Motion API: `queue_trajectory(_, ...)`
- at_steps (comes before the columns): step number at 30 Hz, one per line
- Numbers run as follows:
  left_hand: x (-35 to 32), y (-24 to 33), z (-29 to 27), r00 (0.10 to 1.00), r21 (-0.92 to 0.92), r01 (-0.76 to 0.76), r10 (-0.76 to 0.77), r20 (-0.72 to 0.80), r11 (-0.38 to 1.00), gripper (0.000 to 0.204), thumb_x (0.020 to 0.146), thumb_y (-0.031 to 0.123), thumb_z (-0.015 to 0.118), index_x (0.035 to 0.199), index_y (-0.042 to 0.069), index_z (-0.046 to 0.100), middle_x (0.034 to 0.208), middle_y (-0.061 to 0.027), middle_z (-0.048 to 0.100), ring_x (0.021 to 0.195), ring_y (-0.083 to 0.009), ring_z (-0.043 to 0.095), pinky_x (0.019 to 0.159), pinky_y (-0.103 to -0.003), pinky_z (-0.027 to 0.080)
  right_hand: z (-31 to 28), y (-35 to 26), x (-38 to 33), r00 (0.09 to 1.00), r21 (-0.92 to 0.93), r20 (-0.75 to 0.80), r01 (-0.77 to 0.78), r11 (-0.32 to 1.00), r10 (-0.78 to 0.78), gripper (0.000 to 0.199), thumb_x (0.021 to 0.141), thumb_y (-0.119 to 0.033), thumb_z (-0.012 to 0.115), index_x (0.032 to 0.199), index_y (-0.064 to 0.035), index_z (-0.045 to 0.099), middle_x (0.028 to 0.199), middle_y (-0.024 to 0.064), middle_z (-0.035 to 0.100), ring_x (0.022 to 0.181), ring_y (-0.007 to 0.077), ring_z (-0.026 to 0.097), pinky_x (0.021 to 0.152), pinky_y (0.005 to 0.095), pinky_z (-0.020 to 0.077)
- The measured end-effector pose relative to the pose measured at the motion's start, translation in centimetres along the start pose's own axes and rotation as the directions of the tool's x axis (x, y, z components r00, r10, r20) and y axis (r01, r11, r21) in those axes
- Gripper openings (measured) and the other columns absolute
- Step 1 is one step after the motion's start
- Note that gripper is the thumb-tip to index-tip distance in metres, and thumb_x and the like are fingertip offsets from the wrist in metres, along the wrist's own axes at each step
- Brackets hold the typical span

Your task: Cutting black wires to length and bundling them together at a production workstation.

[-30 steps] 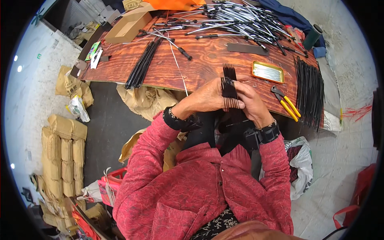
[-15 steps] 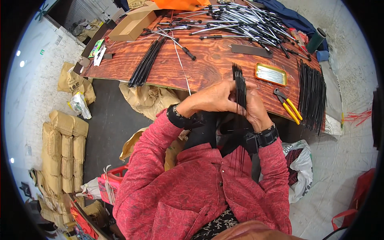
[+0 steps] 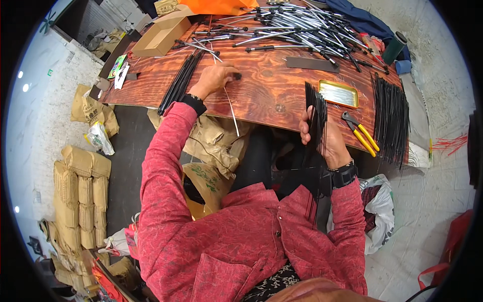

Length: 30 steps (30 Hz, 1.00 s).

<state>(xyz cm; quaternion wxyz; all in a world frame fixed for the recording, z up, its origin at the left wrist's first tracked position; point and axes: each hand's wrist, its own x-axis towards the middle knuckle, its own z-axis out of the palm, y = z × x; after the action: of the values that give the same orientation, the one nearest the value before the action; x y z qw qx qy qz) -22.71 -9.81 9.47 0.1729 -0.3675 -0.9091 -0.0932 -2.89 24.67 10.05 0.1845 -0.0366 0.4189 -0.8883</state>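
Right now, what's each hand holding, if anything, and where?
Right hand: bundle of black strips, by its upper part. Left hand: at a black rod end; grip unclear.

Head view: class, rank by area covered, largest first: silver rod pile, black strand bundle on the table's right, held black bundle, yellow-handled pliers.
1. Silver rod pile
2. Right-side black strand bundle
3. Black bundle in right hand, perhaps enlarged by nearness
4. Yellow-handled pliers

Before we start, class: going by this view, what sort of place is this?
Probably a small workshop for assembly by hand. A wooden table bears a heap of rods, with pliers near its edge, and brown packages stand stacked by the wall.
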Motion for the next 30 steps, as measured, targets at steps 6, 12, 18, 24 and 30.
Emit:
queue_trajectory(6, 2.1, 0.1, 1.4, 0.989, -0.013, -0.147, 0.147, -0.005, 0.989, 0.029, 0.078, 0.005, 0.069, 0.106, 0.011, 0.068, 0.102, -0.0062, 0.068, 0.093, -0.0305, 0.064, 0.078, -0.038, 0.052, 0.5, -0.6, -1.3, 0.998, -0.049, -0.065, -0.025, 0.999, 0.022, 0.030, 0.101, -0.034, 0.053, 0.096, -0.0042, 0.058, 0.071, 0.0048, 0.059, 0.055, 0.0126, 0.057, 0.050, 0.0261, 0.0476)
queue_trajectory(12, 6.3, 5.8, -5.9, 0.826, -0.021, -0.236, 0.189, -0.531, 0.972, 0.025, 0.076, -0.001, 0.068, 0.099, 0.009, 0.067, 0.097, -0.0082, 0.067, 0.095, -0.0289, 0.064, 0.081, -0.038, 0.052, 2.6, -1.1, -1.6, 0.999, -0.159, -0.002, -0.047, 0.986, 0.047, 0.028, 0.100, -0.029, 0.054, 0.094, -0.0025, 0.060, 0.072, 0.0069, 0.062, 0.056, 0.0127, 0.060, 0.049, 0.0246, 0.0490)
queue_trajectory(18, 6.2, 11.2, -14.8, 0.630, -0.411, -0.340, -0.119, -0.768, 0.846, 0.020, 0.094, 0.001, 0.062, 0.113, 0.002, 0.055, 0.104, -0.0100, 0.068, 0.095, -0.0188, 0.067, 0.084, -0.033, 0.054, 4.2, -2.4, -2.9, 0.998, -0.217, 0.057, 0.014, 0.976, -0.001, 0.026, 0.099, -0.027, 0.055, 0.096, -0.0016, 0.062, 0.072, 0.0075, 0.063, 0.058, 0.0128, 0.063, 0.050, 0.0234, 0.0510)
queue_trajectory(24, 4.0, 13.7, -18.3, 0.599, -0.671, -0.619, -0.308, -0.739, 0.408, 0.022, 0.101, 0.011, 0.054, 0.121, 0.003, 0.051, 0.090, -0.0013, 0.059, 0.074, -0.0115, 0.056, 0.061, -0.024, 0.047, 4.6, -2.7, -2.7, 0.994, -0.202, 0.100, 0.057, 0.978, -0.037, 0.027, 0.099, -0.027, 0.055, 0.095, -0.0020, 0.062, 0.071, 0.0073, 0.063, 0.057, 0.0130, 0.062, 0.049, 0.0240, 0.0499)
queue_trajectory(30, 0.7, 18.4, -16.7, 0.913, -0.951, -0.306, -0.297, -0.279, -0.047, 0.033, 0.104, 0.020, 0.048, 0.134, 0.005, 0.045, 0.086, 0.0011, 0.049, 0.065, -0.0062, 0.043, 0.051, -0.018, 0.034, 4.7, -2.7, -2.7, 0.991, -0.169, 0.124, 0.063, 0.984, -0.042, 0.028, 0.100, -0.028, 0.054, 0.095, -0.0019, 0.062, 0.071, 0.0074, 0.063, 0.055, 0.0132, 0.061, 0.048, 0.0246, 0.0486)
